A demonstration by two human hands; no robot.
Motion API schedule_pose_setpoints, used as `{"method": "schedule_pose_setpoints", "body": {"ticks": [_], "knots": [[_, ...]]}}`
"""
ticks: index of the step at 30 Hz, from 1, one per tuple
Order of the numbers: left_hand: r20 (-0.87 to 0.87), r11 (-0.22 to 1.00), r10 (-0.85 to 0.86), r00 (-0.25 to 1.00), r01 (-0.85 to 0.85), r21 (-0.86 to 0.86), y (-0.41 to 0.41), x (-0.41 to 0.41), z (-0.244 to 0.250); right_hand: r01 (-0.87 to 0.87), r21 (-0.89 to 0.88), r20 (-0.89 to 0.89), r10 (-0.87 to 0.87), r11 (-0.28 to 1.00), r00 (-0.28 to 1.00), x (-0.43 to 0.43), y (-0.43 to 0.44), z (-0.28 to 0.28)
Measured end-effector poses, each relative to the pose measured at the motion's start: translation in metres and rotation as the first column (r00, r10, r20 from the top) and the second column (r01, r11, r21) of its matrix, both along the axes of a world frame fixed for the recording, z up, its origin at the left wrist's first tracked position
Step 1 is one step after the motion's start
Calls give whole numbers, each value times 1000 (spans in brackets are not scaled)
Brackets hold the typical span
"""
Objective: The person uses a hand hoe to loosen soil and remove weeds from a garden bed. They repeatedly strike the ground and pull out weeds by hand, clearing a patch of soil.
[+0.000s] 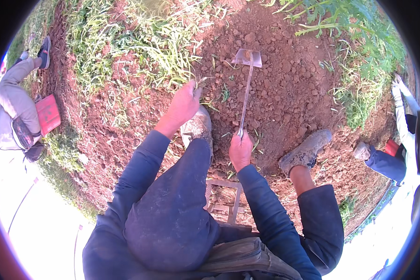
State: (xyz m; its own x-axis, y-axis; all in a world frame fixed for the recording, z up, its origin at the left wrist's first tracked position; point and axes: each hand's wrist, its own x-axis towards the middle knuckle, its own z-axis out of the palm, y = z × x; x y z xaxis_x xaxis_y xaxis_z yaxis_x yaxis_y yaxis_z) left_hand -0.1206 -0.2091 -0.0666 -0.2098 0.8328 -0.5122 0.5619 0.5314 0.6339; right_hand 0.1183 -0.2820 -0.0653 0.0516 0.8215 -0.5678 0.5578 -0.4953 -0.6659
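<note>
My right hand (240, 149) grips the lower end of a thin-handled hoe (246, 94). The metal hoe blade (246, 57) rests at the far end on loose reddish soil (283, 87). To the left, my left hand (183, 105) is closed, pinching a small wisp of plant stem (201, 82) between thumb and fingers. Just beyond it lies a spread of pulled or cut green plants (154, 52). My left shoe (199, 127) is planted beneath that hand, while my right shoe (306, 152) stands on the soil farther right.
A low stool frame (224, 199) is below me between my legs. Leafy plants (350, 28) grow at the upper right, above wilted greens (357, 101). One person (17, 101) sits at the left beside a red panel (48, 113); another person (402, 115) works at the right edge.
</note>
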Motion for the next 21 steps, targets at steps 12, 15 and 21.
{"method": "schedule_pose_setpoints", "body": {"ticks": [12,15,21], "knots": [[-162,968,-251,954,244,-58,-1,7,0,-235,-72,95,241,969,966,-16,7,7],[-38,1000,2,999,-2,11,-7,-12,-3,-319,-116,124,332,941,935,-6,7,4],[-143,993,114,983,-116,-5,-34,-42,-11,-374,-164,142,397,913,907,23,-25,16]]}}
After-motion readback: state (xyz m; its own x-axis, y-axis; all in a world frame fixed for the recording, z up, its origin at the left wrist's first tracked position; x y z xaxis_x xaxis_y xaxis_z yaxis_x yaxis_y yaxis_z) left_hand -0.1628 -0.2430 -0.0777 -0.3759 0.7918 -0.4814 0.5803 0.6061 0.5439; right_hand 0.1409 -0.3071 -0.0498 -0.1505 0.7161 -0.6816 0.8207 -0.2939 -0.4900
